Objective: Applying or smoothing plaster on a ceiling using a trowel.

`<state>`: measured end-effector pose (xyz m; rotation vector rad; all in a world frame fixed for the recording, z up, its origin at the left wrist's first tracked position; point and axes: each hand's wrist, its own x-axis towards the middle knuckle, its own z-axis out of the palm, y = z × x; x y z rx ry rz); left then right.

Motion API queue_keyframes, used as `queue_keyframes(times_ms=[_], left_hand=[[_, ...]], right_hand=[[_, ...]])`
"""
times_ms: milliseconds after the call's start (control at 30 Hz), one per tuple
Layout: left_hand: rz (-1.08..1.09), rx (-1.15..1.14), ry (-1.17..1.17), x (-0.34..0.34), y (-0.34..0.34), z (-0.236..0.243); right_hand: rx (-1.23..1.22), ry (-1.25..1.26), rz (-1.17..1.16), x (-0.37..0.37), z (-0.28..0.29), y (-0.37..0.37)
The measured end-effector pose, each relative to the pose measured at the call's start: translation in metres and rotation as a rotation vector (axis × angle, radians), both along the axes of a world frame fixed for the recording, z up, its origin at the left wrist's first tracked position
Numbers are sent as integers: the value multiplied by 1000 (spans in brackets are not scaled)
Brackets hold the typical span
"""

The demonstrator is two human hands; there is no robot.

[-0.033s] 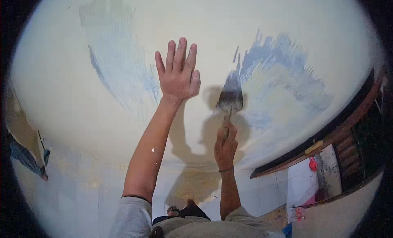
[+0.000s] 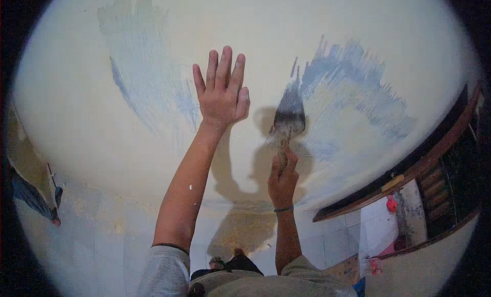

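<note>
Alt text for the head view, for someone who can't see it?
A person's right grip holds a dark, triangular metal scraper up to a cream wall with streaky blue-grey patches; the left grip is open, its palm facing that wall.

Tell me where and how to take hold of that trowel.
Take the trowel by its handle, preferably from below, the person's side: the handle points down toward the person, while the blade points up along the wall. Its slim shape should suit a wrapped hold, as the right grip has it.
</note>
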<state>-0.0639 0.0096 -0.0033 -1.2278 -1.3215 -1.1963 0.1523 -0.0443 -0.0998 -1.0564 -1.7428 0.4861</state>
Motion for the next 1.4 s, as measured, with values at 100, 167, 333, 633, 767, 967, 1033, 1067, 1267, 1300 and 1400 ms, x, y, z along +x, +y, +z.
queue_keyframes(times_ms=[100, 167, 333, 633, 767, 967, 1033, 1067, 1267, 1300, 1400], left_hand=[[22, -50, 19, 8, 0, 5], [30, -51, 28, 4, -1, 2], [30, -54, 20, 2, 1, 0], [46, -56, 40, -3, 0, -2], [32, -41, 28, 5, 2, 2], [34, -39, 27, 2, -3, 4], [20, -39, 19, 10, 0, 4], [30, -30, 30, 4, 0, 0], [38, -24, 34, 1, -2, 5], [43, -17, 45, 0, -2, 5], [31, -13, 43, 0, 1, 4]], right_hand=[[273, 20, 27, 3, 22, 10], [97, -107, -21, 3, -3, 8], [130, 20, 39, 4, -16, -3], [245, 26, -28, -10, -18, 11], [189, -23, -36, -4, -23, 12], [161, 23, 32, -5, 6, 3], [-27, -50, -15, 11, -12, -7], [-215, -105, -31, 8, -21, -9], [11, -3, 33, 9, -27, -22], [9, -4, 40, 9, -30, -18], [99, -17, -39, 8, -49, -14]])
